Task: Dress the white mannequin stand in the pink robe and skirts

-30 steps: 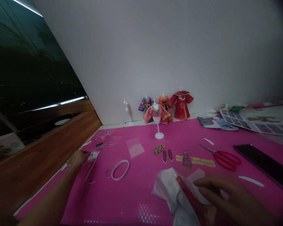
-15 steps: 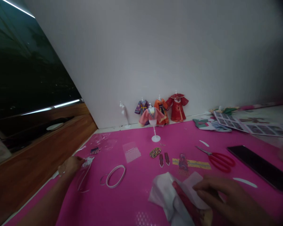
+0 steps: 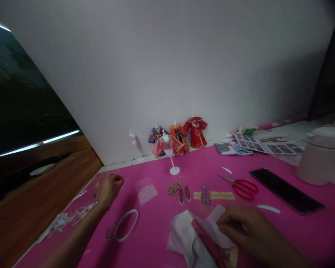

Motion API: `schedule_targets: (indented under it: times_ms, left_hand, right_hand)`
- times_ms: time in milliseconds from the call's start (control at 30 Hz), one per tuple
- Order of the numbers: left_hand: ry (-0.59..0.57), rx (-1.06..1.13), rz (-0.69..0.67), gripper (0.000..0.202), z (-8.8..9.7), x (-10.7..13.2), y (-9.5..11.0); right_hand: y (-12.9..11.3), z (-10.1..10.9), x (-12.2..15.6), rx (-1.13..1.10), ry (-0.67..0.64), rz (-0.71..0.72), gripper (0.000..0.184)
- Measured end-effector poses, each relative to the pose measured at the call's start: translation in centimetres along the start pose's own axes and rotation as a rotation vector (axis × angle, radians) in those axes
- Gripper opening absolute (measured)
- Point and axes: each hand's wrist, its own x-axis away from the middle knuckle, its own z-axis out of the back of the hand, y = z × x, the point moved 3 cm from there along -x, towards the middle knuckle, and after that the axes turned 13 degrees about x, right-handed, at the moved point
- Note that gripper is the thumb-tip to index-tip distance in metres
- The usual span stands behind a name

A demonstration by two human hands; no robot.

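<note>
My right hand (image 3: 247,229) lies low on the pink mat (image 3: 268,238), fingers pressed together on a white and red piece of cloth (image 3: 197,236). My left hand (image 3: 108,188) is curled near the mat's far left, over clear plastic scraps; what it holds, if anything, is hidden. A white tape ring (image 3: 125,225) lies between the hands. Past the cloth lie a beaded oval piece (image 3: 174,187), two small red pieces (image 3: 184,194) and a yellow printed strip (image 3: 213,195).
Red scissors (image 3: 241,185) and a dark phone (image 3: 286,190) lie to the right, beside a white lidded pot (image 3: 321,154). Small doll dresses on stands (image 3: 178,139) line the wall, with printed sheets (image 3: 268,144) further right. White paper scraps (image 3: 68,219) sit at the left edge.
The view has swung right, bringing the white pot in. My left hand moved away from the white scraps toward the back of the mat. My right hand stays on the cloth.
</note>
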Motion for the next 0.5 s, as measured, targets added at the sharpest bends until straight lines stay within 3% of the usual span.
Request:
schedule_targets:
  times_ms: [133,300,400,500]
  left_hand:
    - [-0.056,0.158,-0.186,0.026,-1.8,3.3,5.5]
    - [-0.143,0.337,-0.343,0.027,-2.5,12.5,10.6]
    - [-0.087,0.452,-0.411,0.019,-2.8,18.0,11.6]
    - [-0.214,0.475,-0.37,0.016,-4.8,21.5,10.7]
  right_hand:
    - [0.9,0.0,0.0,0.165,0.018,-0.052,0.016]
    - [0.8,0.3,0.3,0.232,-0.047,-0.098,0.016]
    - [0.1,0.4,0.7,0.191,-0.109,-0.105,0.015]
    - [-0.5,0.4,1.1,0.195,-0.13,-0.109,0.017]
